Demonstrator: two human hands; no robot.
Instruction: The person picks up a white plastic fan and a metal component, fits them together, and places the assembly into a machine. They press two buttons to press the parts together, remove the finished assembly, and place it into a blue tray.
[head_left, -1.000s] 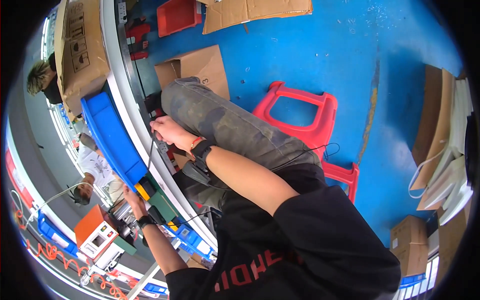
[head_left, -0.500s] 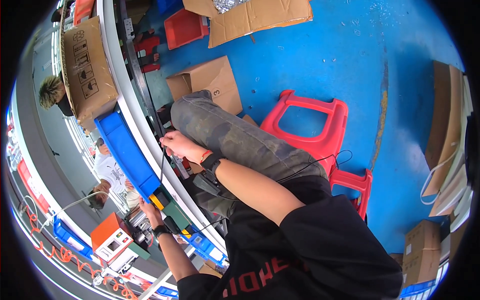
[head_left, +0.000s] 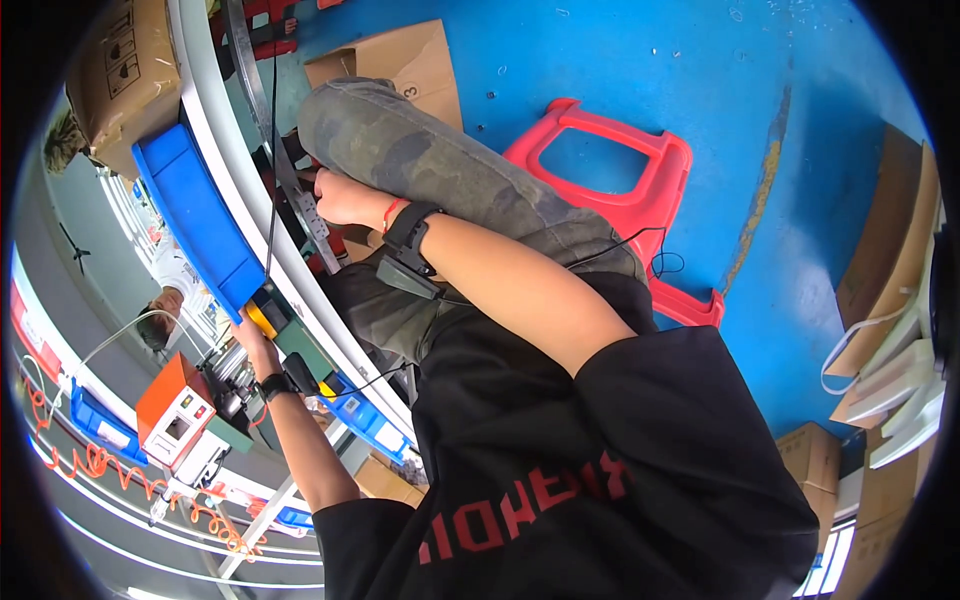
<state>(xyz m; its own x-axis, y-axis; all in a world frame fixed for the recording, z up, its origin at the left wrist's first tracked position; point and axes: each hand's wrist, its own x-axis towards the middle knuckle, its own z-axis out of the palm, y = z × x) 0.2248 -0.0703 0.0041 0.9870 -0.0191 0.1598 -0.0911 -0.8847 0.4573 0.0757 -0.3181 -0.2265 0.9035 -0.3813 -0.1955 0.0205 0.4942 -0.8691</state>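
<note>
My right hand point(head_left: 347, 201) is curled beneath the white bench edge, beside my knee, close to a grey power strip point(head_left: 313, 218) on the metal rail. Its fingertips face away, so whatever they might hold is hidden. A black cord point(head_left: 273, 170) hangs across the bench edge, left of this hand. My left hand point(head_left: 256, 346) is over the bench at the near end of a long blue bin point(head_left: 197, 210), next to a yellow-and-black piece point(head_left: 262, 315). Its fingers are partly hidden, and their grip does not show.
An orange-fronted machine point(head_left: 172, 412) stands left of my left hand, near coiled orange air hoses point(head_left: 100, 462). A red plastic stool point(head_left: 640, 180) is on the blue floor, with an open carton point(head_left: 425, 70) beyond my knee. Another person point(head_left: 170, 290) sits across the bench.
My right hand has come away from the black cord and moved toward the power strip. My left hand stays by the blue bin's end. The whole view has shifted with my head.
</note>
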